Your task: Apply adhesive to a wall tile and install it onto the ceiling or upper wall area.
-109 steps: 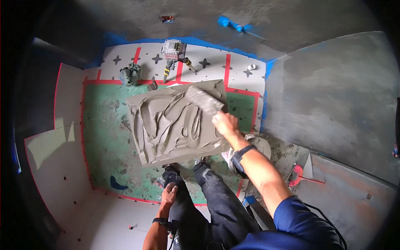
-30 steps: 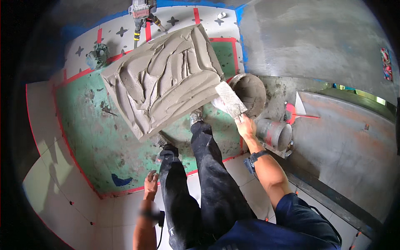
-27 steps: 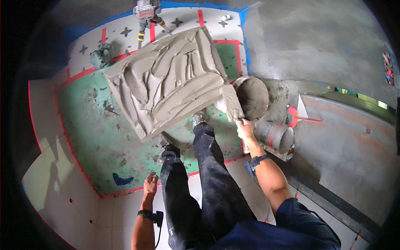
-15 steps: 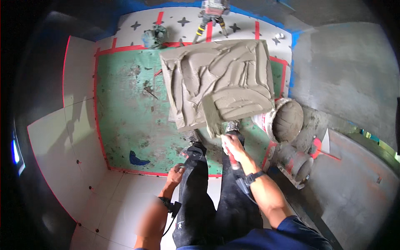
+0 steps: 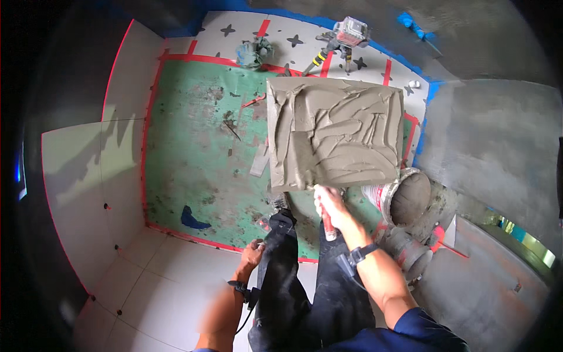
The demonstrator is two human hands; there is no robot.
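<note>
A large rectangular tile (image 5: 274, 126), its upper face coated in ridged grey mortar (image 5: 352, 132), lies ahead of my feet. My right hand (image 5: 329, 202) is closed round the red handle of a trowel (image 5: 329, 226). The trowel's mortar-smeared blade rests on the coating near the tile's front left part. By my left knee, my left hand (image 5: 253, 253) hangs with its fingers curled in; what they hold, if anything, is too small to make out.
Right of the tile stand a mortar-crusted bucket (image 5: 410, 196) and a smaller bucket (image 5: 407, 255). A tripod-mounted device (image 5: 350, 34) and a crumpled bag (image 5: 253, 54) are at the back. On the green floor (image 5: 187, 135) lie a blue scrap (image 5: 193, 218) and a grey strip (image 5: 259, 161).
The view has shifted, so the tile appears farther right. The trowel blade has moved across the mortar to the tile's left part. My left hand stays by the knee.
</note>
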